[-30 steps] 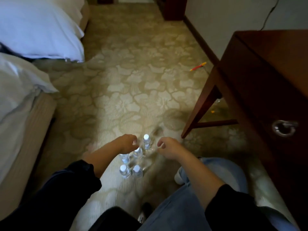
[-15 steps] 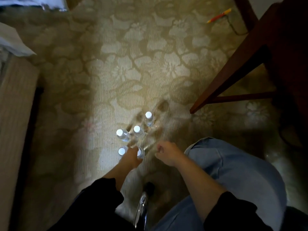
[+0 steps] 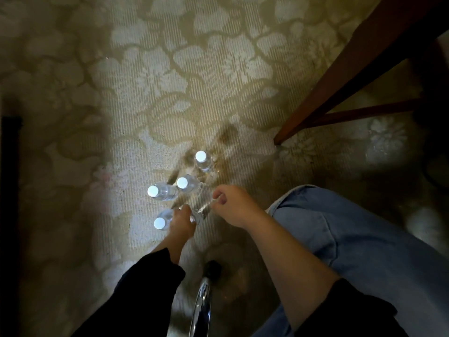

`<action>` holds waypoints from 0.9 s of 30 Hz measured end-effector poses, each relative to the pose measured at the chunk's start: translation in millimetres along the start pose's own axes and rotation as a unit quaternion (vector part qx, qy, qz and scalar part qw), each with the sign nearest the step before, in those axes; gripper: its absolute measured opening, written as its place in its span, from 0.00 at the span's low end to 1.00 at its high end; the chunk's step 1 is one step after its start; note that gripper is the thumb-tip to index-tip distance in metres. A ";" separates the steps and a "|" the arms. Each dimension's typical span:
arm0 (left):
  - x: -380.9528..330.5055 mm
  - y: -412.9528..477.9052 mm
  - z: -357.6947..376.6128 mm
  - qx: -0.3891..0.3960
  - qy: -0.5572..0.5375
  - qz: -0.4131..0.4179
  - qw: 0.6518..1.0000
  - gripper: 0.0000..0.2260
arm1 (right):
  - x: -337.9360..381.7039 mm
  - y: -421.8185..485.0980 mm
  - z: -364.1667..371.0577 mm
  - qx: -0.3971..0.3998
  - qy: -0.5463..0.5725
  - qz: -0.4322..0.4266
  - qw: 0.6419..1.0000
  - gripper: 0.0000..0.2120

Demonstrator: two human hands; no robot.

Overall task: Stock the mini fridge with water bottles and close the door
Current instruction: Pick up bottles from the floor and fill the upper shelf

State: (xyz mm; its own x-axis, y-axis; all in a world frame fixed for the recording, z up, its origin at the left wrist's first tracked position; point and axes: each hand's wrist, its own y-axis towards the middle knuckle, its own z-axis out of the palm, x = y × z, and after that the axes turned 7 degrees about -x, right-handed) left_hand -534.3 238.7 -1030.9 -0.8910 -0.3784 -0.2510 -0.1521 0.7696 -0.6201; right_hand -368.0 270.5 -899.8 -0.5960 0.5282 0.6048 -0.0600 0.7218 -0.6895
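Note:
Several clear water bottles with white caps stand in a cluster on the patterned carpet. The farthest bottle is nearest the table leg, and two bottles stand side by side behind it. My left hand grips the top of a bottle, whose cap it hides. Another bottle stands just to its left. My right hand hovers beside the held bottle with its fingers curled, and I see nothing in them. No fridge is in view.
A dark wooden table leg and its crossbar slant across the upper right. My knee in blue jeans fills the lower right. A chrome object lies below my hands. A dark bed base lines the left edge.
The view has tilted down to the floor and moved closer. My left hand has shifted from the far bottles back to the nearest one and closed on its top. My right hand has pulled back.

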 end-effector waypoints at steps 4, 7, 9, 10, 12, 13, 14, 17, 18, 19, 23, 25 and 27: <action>-5.3 -4.7 -2.2 -0.017 -0.017 0.022 0.999 0.08 | -0.7 -1.8 -4.7 -0.007 0.013 0.009 1.000 0.09; -9.1 -17.3 -16.5 -0.035 -0.049 0.052 0.997 0.11 | 1.2 -8.7 -9.0 -0.015 0.007 0.005 1.000 0.11; -11.7 -26.9 -33.2 -0.045 -0.067 0.097 0.992 0.10 | 3.0 -16.9 -12.4 -0.022 0.010 -0.001 1.000 0.11; -13.6 -33.0 -43.4 -0.046 -0.072 0.122 0.989 0.09 | 3.8 -22.4 -14.8 -0.027 0.011 -0.003 1.000 0.11; -19.4 -45.6 -63.3 -0.055 -0.079 0.178 0.979 0.09 | 5.4 -35.4 -21.8 -0.037 0.018 -0.005 0.999 0.12; -23.9 -53.1 -74.0 -0.061 -0.081 0.205 0.973 0.09 | 6.0 -43.4 -25.9 -0.042 0.024 -0.005 0.999 0.12; -29.5 -61.8 -85.9 -0.069 -0.081 0.227 0.968 0.09 | 6.6 -52.0 -30.1 -0.048 0.030 -0.005 0.998 0.12; -53.5 -94.0 -125.8 -0.092 -0.088 0.314 0.941 0.05 | 8.6 -78.6 -42.3 -0.074 0.046 -0.018 0.996 0.11; -62.1 -103.8 -138.0 -0.104 -0.077 0.360 0.924 0.03 | 11.6 -88.6 -46.2 -0.082 0.053 -0.026 0.995 0.11; -70.5 -114.0 -150.1 -0.116 -0.066 0.397 0.908 0.03 | 15.3 -98.9 -50.8 -0.088 0.058 -0.036 0.994 0.11; -98.2 -158.7 -199.7 -0.113 -0.048 0.430 0.894 0.06 | 31.7 -141.5 -70.1 -0.111 0.057 -0.080 0.989 0.14; -112.6 -181.0 -223.9 -0.119 -0.028 0.462 0.878 0.06 | 38.5 -162.7 -79.2 -0.131 0.031 -0.110 0.985 0.17; -127.8 -207.5 -246.7 -0.127 -0.022 0.487 0.864 0.05 | 43.0 -184.3 -85.2 -0.153 0.009 -0.136 0.979 0.22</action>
State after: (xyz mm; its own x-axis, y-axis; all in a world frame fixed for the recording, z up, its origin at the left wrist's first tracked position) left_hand -494.4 254.2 -686.8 -0.6327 0.4974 -0.5935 0.5665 0.8199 0.0831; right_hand -314.3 198.3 -712.7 -0.5769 0.3046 0.7579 0.0297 0.9351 -0.3531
